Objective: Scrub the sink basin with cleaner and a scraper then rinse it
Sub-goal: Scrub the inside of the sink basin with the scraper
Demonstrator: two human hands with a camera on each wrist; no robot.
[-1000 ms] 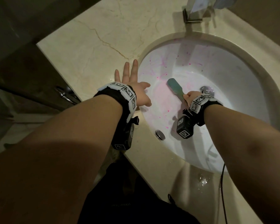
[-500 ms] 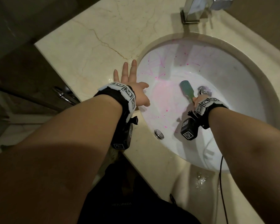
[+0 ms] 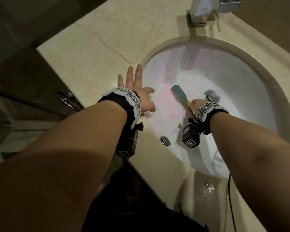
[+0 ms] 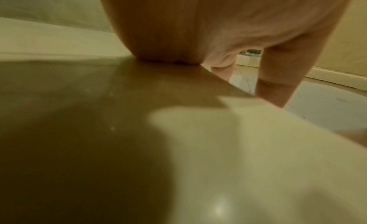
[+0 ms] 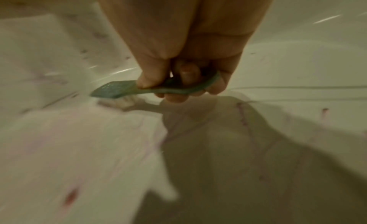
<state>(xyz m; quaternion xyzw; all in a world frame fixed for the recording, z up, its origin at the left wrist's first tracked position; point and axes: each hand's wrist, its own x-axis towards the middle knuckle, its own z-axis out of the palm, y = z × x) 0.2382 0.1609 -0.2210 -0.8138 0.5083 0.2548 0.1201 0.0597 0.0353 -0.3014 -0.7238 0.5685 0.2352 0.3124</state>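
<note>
The white oval sink basin (image 3: 241, 91) is streaked and spotted with pink cleaner, thickest as a pink smear (image 3: 166, 104) on its left slope. My right hand (image 3: 195, 105) grips the handle of a teal scraper (image 3: 179, 94), whose blade end lies on the basin left of the drain (image 3: 212, 96). In the right wrist view my right hand (image 5: 184, 79) curls round the scraper (image 5: 117, 90), thumb on top. My left hand (image 3: 137, 91) lies flat with straight fingers on the marble counter (image 3: 90, 52) at the basin's left rim; the left wrist view shows the left hand (image 4: 198, 39) pressing the counter (image 4: 178, 149).
A chrome faucet (image 3: 201, 12) stands behind the basin. An overflow hole (image 3: 165, 140) sits in the near basin wall. Water drops (image 3: 208, 187) lie on the front counter beside a black cable (image 3: 231, 203). A cabinet handle (image 3: 66, 100) shows below the counter's left edge.
The scraper swung right toward the drain half a second ago and has now come back left onto the pink smear. My left hand has stayed on the counter.
</note>
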